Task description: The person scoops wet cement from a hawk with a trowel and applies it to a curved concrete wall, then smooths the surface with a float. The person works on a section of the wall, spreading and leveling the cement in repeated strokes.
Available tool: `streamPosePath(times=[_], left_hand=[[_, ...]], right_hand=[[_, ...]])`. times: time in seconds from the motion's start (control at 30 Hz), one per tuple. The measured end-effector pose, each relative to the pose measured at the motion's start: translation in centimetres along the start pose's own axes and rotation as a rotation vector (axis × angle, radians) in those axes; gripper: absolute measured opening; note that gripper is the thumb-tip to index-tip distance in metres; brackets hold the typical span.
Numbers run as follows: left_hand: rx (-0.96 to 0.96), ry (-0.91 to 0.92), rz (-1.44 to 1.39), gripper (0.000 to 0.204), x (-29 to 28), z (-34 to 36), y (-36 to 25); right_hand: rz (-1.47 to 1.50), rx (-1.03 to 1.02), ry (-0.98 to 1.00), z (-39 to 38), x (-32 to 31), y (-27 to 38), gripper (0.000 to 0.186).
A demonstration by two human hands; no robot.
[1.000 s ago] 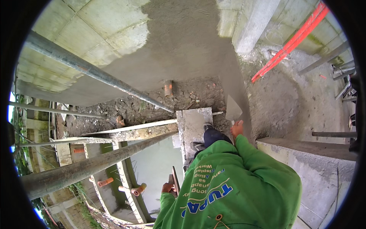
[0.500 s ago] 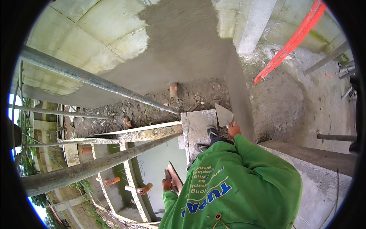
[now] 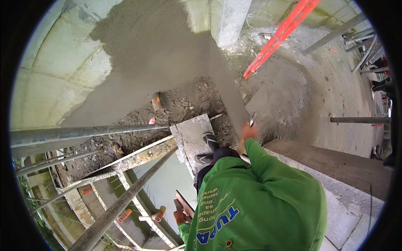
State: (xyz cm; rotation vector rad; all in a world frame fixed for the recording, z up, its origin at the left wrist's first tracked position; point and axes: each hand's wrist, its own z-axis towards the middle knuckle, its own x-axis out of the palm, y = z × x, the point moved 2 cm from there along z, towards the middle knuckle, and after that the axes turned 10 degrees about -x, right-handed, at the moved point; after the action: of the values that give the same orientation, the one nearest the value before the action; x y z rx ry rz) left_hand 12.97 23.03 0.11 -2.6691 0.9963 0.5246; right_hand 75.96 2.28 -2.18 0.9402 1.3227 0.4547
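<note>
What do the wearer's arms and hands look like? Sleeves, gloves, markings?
Both arms: long green sleeves, plain where visible, part of a green top. The left hand and right hand are bare, no gloves. Blue and pale lettering is on the top's body, plus a round eyelet. No cables seen on the arms.

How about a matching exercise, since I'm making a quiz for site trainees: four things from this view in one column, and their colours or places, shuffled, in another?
Column one
1. Trowel
2. Flat float
3. Person's top
4. Pipe stubs at the lower left

Column two
A. Orange
B. Held in the left hand
C. Green
D. Held in the right hand

Right pairs: 1-D, 2-B, 3-C, 4-A
</note>
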Motion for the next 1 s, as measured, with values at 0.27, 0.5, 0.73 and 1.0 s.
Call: streamPosePath(times=[0.27, 0.5, 0.73, 1.0], left_hand=[[-0.011, -0.269, -0.339, 0.048, -0.2, -0.7, 6.5], [0.054, -0.333, -0.581, 0.031, 1.5, -2.6, 5.6], [0.184, -0.298, -0.682, 0.024, 3.9, -1.3, 6.3], [-0.1, -0.569, -0.648, 0.05, 7.3, -3.4, 15.3]], right_hand=[[-0.284, 0.055, -0.029, 15.8, -2.2, -1.1, 0.05], [-0.517, -0.5, -0.096, 13.2, -1.5, 6.9, 0.046], [0.159, -0.825, 1.043, -11.0, 9.0, 22.5, 0.024], [0.774, -1.192, 1.513, -36.7, -1.5, 37.7, 0.036]])
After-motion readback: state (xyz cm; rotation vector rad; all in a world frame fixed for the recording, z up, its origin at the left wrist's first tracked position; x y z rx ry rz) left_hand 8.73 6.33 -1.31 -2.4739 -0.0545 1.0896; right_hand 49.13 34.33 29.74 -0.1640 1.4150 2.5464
